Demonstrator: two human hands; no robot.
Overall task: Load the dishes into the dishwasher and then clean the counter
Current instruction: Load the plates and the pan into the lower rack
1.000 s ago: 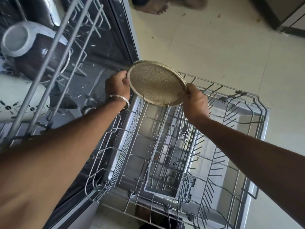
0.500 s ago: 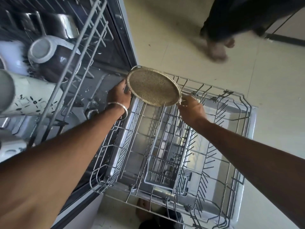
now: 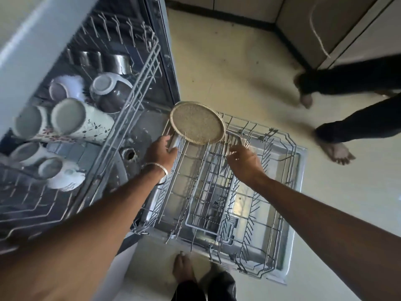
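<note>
A speckled beige plate (image 3: 198, 122) stands tilted on edge among the tines at the far end of the pulled-out lower rack (image 3: 280, 192). Both hands are off the plate and just below it. My left hand (image 3: 161, 152), with a metal bangle on its wrist, hangs with loosely curled fingers over the rack's left rim and holds nothing. My right hand (image 3: 244, 158) hovers over the rack's tines with its fingers spread. The upper rack (image 3: 130, 101) at the left holds upturned white mugs (image 3: 80, 120), a dark bowl (image 3: 110, 90) and steel cups (image 3: 117, 61).
Another person's bare feet (image 3: 335, 149) and dark trouser legs stand on the tiled floor right of the rack. My own foot (image 3: 182, 266) shows at the rack's near edge. A cutlery basket (image 3: 208, 205) sits mid-rack. Cabinet fronts (image 3: 325, 29) line the far right.
Both hands held the plate's edges before; the plate now stands in the rack and both hands have let go and drawn back. The other person stepped closer on the right.
</note>
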